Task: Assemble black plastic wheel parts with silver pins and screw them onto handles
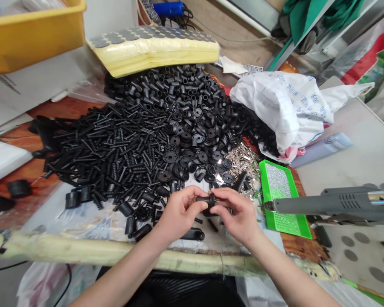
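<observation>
Both my hands meet over the front of the table around a small black plastic part. My left hand pinches its stem-like left end between thumb and fingers. The fingertips of my right hand close on its wider right end. My fingers cover much of it. Just beyond lie black round discs and a heap of thin metal pieces. A black handle-like piece rests below my hands. Ridged black rods and short black tubes are piled farther back.
A green tray of small silvery pieces stands at the right, with a grey power screwdriver reaching over it. A white sack, a stack of yellow sheets and a yellow bin sit behind. A pale pole edges the front.
</observation>
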Available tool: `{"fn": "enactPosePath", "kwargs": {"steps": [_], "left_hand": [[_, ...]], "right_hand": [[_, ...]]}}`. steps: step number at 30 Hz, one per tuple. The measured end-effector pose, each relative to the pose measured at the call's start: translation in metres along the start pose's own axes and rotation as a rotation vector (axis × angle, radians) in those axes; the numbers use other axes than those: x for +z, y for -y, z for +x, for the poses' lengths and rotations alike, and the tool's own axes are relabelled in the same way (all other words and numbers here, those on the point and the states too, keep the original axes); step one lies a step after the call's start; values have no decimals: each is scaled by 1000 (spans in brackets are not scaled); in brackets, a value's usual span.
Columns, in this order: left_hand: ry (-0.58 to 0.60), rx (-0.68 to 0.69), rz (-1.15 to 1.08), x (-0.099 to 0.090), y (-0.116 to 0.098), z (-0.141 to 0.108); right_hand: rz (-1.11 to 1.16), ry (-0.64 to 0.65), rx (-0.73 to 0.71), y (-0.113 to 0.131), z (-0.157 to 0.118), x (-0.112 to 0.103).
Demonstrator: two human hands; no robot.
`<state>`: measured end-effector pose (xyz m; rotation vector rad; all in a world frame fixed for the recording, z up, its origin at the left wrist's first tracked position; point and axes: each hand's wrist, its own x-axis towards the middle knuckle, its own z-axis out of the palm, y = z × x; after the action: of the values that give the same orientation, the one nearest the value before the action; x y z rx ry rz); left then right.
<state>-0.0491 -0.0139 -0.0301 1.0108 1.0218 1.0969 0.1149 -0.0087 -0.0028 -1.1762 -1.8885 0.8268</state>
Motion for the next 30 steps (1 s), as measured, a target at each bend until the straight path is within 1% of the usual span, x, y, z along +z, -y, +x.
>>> {"fn": "enactPosePath", "kwargs": {"steps": [3, 5, 6, 7, 11, 13, 17, 21, 23, 26, 28, 30], "left_hand": [[-11, 63, 99, 1, 3, -2], [-25, 88, 144, 1, 2, -3], [-35, 95, 149, 1, 1, -3], [-43, 96, 139, 1, 0, -3], [-28, 37, 7, 1, -5, -3], [-5, -8, -68, 1, -6, -2], [16, -59, -202, 2, -5, 0], [-36, -78, -330, 2, -1, 2], [-54, -81, -356, 2, 0, 2], [-63, -76, -366, 1, -1, 2], [-66, -75, -365, 2, -2, 2], [-73, -75, -360, 2, -3, 2]], "right_hand": [[225, 2, 278, 0, -4, 5], [323, 7, 374, 0, -6, 10], [339, -7, 375, 0, -7, 11], [330, -31, 343, -1, -7, 12], [123, -93, 76, -4, -6, 10], [52, -75, 9, -4, -4, 7], [105, -46, 43, -1, 2, 5], [89, -27, 50, 5, 8, 4], [57, -63, 39, 9, 9, 3], [-14, -152, 29, 13, 13, 1], [-50, -162, 73, 15, 16, 1], [-38, -132, 153, 15, 18, 3]]}}
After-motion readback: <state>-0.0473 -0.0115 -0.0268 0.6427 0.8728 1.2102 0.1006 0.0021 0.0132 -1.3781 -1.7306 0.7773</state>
